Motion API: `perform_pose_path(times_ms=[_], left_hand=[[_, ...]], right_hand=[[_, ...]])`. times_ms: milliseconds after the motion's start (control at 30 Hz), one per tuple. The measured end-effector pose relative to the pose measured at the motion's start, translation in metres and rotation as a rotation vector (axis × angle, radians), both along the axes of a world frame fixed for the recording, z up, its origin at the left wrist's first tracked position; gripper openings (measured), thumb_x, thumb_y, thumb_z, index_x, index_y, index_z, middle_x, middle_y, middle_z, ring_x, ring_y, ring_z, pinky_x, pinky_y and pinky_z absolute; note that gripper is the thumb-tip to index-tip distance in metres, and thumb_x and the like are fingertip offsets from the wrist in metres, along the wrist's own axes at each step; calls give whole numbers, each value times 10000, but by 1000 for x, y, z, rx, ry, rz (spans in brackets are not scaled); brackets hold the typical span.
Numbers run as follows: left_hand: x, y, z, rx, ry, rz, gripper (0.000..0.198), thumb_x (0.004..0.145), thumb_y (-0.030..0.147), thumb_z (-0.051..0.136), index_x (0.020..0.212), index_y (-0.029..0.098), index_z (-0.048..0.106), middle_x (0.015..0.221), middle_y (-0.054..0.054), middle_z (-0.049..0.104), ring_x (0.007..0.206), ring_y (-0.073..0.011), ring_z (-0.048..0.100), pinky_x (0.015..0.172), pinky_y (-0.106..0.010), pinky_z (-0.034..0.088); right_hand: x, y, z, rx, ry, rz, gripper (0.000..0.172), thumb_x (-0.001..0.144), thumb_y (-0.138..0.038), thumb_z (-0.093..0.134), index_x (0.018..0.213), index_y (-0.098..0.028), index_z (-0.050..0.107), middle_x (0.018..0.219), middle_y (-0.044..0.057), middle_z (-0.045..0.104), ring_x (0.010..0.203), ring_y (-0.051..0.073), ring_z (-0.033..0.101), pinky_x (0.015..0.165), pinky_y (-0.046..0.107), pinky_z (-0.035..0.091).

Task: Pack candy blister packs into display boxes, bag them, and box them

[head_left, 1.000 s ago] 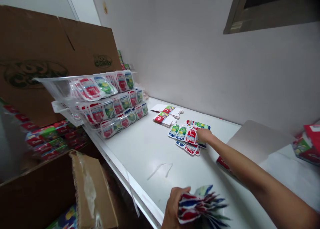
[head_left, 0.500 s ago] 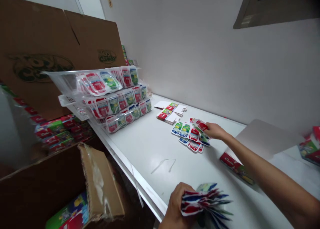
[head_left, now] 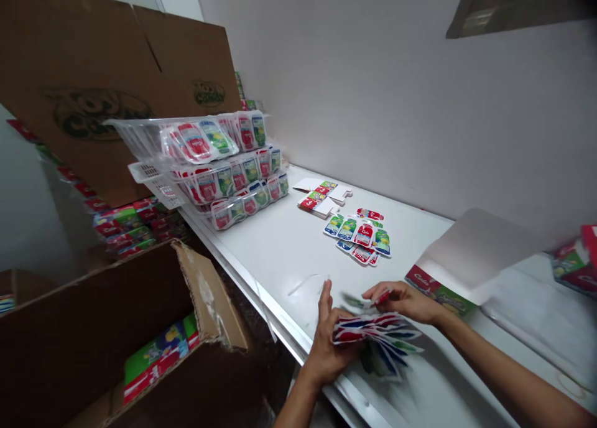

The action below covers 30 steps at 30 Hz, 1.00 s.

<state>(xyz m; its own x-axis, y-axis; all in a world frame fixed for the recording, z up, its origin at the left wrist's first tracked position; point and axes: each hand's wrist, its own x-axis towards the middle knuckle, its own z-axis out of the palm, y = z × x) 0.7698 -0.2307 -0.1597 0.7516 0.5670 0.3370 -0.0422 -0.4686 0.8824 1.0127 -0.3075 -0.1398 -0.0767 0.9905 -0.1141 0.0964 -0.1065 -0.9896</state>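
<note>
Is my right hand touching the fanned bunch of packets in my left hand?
Touching. The head view shows the right hand pinching a packet at the top of the fanned bunch gripped by the left hand.

stacked clear plastic trays of red-green packets [head_left: 219, 167] | brown cardboard box [head_left: 116, 86] | white table [head_left: 280, 247] | flat printed carton blanks [head_left: 321, 199]

Obscured and blurred areas

Print on sachets [head_left: 358, 236] too small to read; right hand [head_left: 401, 300] fingertips motion-blurred; red pack [head_left: 578, 260] cut by edge.

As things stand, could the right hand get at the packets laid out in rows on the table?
Probably yes. The right hand is at the fanned stack held by the left hand; only bare white table separates it from the laid-out packets.
</note>
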Motion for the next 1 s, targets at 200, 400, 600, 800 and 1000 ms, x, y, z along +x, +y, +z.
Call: perform_pose_path(times_ms=[200, 400, 600, 800, 1000], left_hand=[[-4, -3, -13, -142, -85, -32, 655, 734, 323, 747, 1301, 228, 432, 1257, -113, 573, 1074, -235, 611, 937, -386, 491], [-2, 4, -3, -22, 4, -107, 514, 692, 379, 758, 1150, 199, 609, 1005, -96, 683, 1023, -277, 618, 973, -452, 443], [0, 3, 8, -122, 100, -163, 379, 697, 336, 726, 1032, 190, 627, 988, -74, 716, 926, -234, 671, 872, -317, 502], [3, 1, 14, -143, 108, -129, 373, 658, 351, 740, 969, 155, 679, 849, -73, 719, 742, -200, 670, 681, -245, 507], [5, 3, 11, -138, 99, -141, 324, 651, 305, 714, 933, 146, 693, 844, -82, 713, 744, -211, 661, 689, -269, 508]], right_hand=[[-4, -14, -6, 9, -163, 169, 298, 862, -416, 595, 1036, -198, 700, 1172, 103, 661, 1087, 248, 610, 967, 406, 448], [8, 1, 15, 91, -673, 289, 304, 871, -238, 497, 1102, -243, 693, 1073, 47, 709, 984, 212, 644, 903, 331, 478], [44, 97, 7, 44, -1175, -180, 529, 889, -263, 458, 1401, -133, 426, 1411, 158, 477, 1267, 287, 448, 1037, 392, 356], [59, 145, -13, -24, -1323, -258, 440, 910, -241, 433, 1335, -147, 497, 1412, 176, 471, 1272, 328, 423, 1012, 467, 331], [58, 106, -14, 10, -1329, -194, 423, 923, -300, 399, 1300, -165, 537, 1366, 149, 529, 1226, 319, 461, 999, 465, 317]])
